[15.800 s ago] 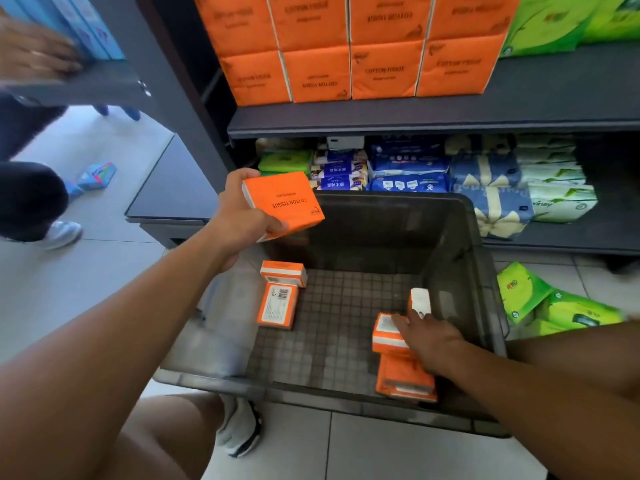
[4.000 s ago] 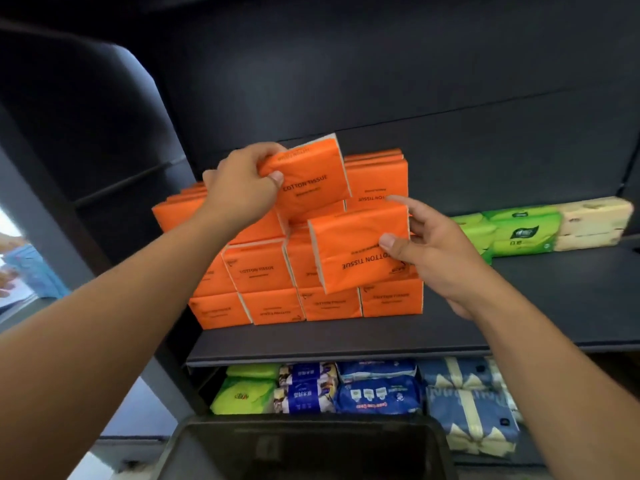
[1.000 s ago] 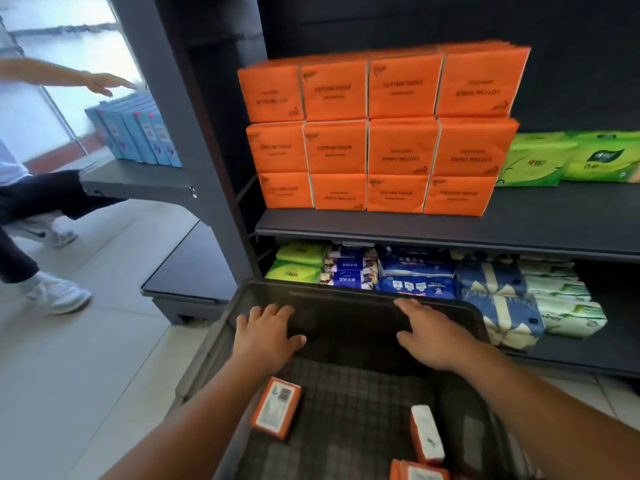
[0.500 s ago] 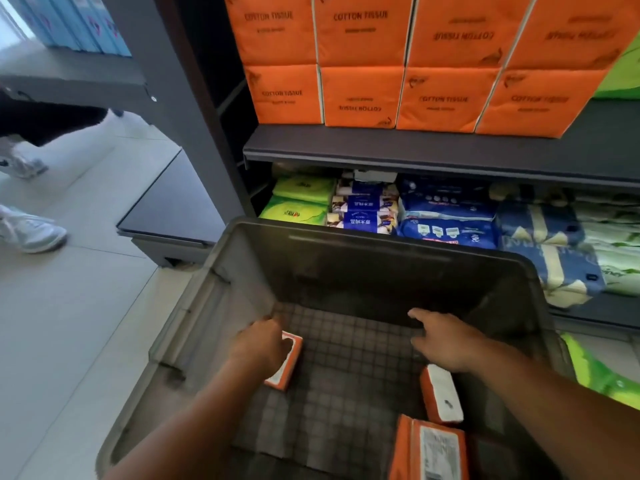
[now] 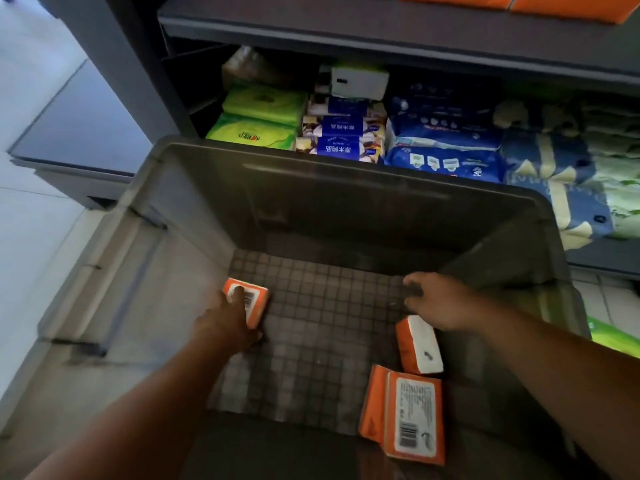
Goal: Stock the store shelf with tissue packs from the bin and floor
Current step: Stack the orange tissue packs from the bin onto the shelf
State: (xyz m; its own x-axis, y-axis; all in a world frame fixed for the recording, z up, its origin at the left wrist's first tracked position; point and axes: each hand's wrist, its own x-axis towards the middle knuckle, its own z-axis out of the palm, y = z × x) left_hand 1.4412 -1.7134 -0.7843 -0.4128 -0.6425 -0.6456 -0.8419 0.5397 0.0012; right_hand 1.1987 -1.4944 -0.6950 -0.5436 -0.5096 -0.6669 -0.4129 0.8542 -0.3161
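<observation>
Both my hands are down inside the dark grey bin (image 5: 332,174). My left hand (image 5: 227,323) grips an orange tissue pack (image 5: 254,303) with a barcode label, at the bin's left side on the gridded floor. My right hand (image 5: 440,299) hovers with loosely curled fingers just above a second orange pack (image 5: 419,344) that stands on edge; it holds nothing. A third orange pack (image 5: 408,417) lies at the near right of the bin. The orange stack (image 5: 568,5) on the upper shelf shows only at the top edge.
The lower shelf behind the bin holds green packs (image 5: 259,116), blue-and-white packs (image 5: 343,136) and blue bagged packs (image 5: 446,150). A green pack (image 5: 613,337) lies on the floor right of the bin. A low dark platform (image 5: 79,133) stands at the left on the pale tiles.
My view has dropped further into the bin. My left hand has closed round the orange pack at the left; my right hand has come nearer the upright pack.
</observation>
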